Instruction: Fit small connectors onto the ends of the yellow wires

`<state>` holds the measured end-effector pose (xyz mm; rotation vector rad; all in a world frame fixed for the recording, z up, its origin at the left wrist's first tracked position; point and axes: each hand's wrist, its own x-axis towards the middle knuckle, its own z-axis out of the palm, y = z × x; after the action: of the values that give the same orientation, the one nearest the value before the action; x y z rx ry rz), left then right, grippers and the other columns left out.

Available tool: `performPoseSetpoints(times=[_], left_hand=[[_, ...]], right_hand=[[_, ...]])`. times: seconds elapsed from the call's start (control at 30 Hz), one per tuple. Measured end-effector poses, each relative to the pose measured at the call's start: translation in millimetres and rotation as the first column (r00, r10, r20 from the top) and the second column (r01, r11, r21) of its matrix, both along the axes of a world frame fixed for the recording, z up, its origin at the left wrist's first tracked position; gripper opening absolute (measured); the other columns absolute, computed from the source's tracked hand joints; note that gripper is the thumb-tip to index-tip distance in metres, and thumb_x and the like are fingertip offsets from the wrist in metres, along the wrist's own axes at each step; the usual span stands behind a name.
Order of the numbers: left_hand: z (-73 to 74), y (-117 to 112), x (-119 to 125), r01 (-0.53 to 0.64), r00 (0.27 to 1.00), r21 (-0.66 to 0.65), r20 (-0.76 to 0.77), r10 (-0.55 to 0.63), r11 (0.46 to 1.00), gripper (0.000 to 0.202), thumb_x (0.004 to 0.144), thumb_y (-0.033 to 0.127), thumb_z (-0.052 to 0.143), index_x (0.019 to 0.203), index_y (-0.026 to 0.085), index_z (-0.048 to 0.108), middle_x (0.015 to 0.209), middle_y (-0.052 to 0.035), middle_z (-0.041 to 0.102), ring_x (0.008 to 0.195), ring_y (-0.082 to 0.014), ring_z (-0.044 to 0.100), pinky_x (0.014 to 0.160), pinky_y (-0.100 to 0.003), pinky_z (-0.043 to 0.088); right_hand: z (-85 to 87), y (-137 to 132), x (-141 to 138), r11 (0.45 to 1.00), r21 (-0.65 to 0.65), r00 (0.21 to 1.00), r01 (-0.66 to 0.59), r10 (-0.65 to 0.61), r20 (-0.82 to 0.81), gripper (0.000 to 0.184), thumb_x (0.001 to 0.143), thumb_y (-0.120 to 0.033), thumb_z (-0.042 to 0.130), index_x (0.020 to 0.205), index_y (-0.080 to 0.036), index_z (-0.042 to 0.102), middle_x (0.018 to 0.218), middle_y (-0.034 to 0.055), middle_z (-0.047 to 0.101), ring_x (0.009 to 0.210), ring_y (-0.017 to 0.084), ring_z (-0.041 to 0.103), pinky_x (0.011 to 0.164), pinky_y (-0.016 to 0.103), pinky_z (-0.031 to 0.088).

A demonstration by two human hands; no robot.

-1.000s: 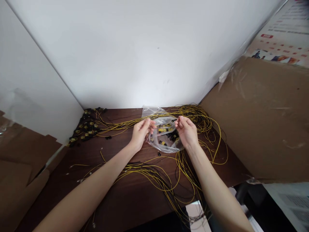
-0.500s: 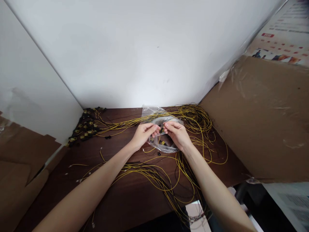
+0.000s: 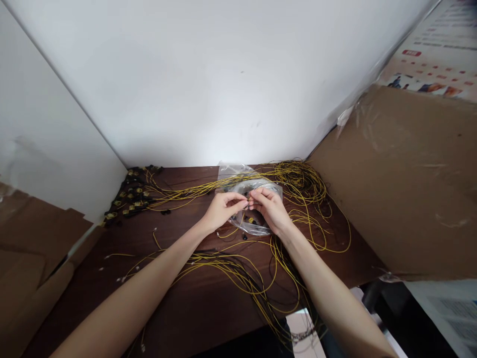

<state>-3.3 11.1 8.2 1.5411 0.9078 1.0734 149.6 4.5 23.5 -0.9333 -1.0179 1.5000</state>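
Observation:
My left hand (image 3: 222, 210) and my right hand (image 3: 270, 210) meet fingertip to fingertip above a clear plastic bag (image 3: 257, 226) of small black and yellow connectors. Both hands pinch something small between thumb and fingers at the meeting point; it looks like the end of a thin yellow wire (image 3: 231, 231) and a tiny connector, too small to be sure. The yellow wire droops from under my left hand toward the dark wooden table (image 3: 179, 308).
Tangled yellow wires (image 3: 301, 181) pile at the back right and spread across the front (image 3: 246, 278). A row of black and yellow connectors (image 3: 128, 201) lies at the back left. Cardboard (image 3: 406, 184) stands on the right, more cardboard (image 3: 33, 258) on the left, white wall behind.
My hands were apart over the bag a second ago; they have come together, the right hand moving left until the fingertips touch.

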Motion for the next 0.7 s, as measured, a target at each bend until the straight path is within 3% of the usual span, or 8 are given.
performPoseSetpoints(times=[0.2,0.43,0.7], left_hand=[[-0.4,0.3,0.0,0.004,1.000,0.006,0.005,-0.004,1.000,0.017,0.074,0.028,0.062,0.080,0.013,0.069,0.070,-0.0034,0.066,0.055,-0.0092,0.052,0.053,-0.020,0.041],[1.6,-0.6,-0.2,0.005,0.999,0.005,-0.037,-0.004,1.000,0.017,0.074,0.027,0.061,0.079,0.012,0.068,0.065,-0.0021,0.063,0.052,-0.0083,0.049,0.050,-0.020,0.037],[2.5,-0.8,-0.1,0.000,0.999,0.005,-0.052,0.001,1.000,0.017,0.074,0.027,0.062,0.080,0.012,0.067,0.067,-0.0020,0.065,0.053,-0.0080,0.049,0.051,-0.020,0.038]], right_hand=[[0.4,-1.6,-2.0,1.000,0.004,0.999,-0.026,0.026,-0.032,0.025,0.068,-0.037,0.070,0.067,-0.017,0.054,0.074,-0.0012,0.064,0.056,0.008,0.057,0.059,0.023,0.052],[0.0,-0.9,-1.6,1.000,0.024,0.999,-0.010,0.011,-0.048,0.029,0.070,-0.040,0.067,0.074,-0.021,0.046,0.070,-0.0033,0.064,0.054,0.009,0.059,0.056,0.024,0.053],[1.3,-1.0,0.6,0.997,0.077,1.000,0.025,-0.024,-0.017,0.025,0.071,-0.038,0.066,0.071,-0.020,0.049,0.072,-0.0020,0.064,0.054,0.010,0.059,0.058,0.026,0.053]])
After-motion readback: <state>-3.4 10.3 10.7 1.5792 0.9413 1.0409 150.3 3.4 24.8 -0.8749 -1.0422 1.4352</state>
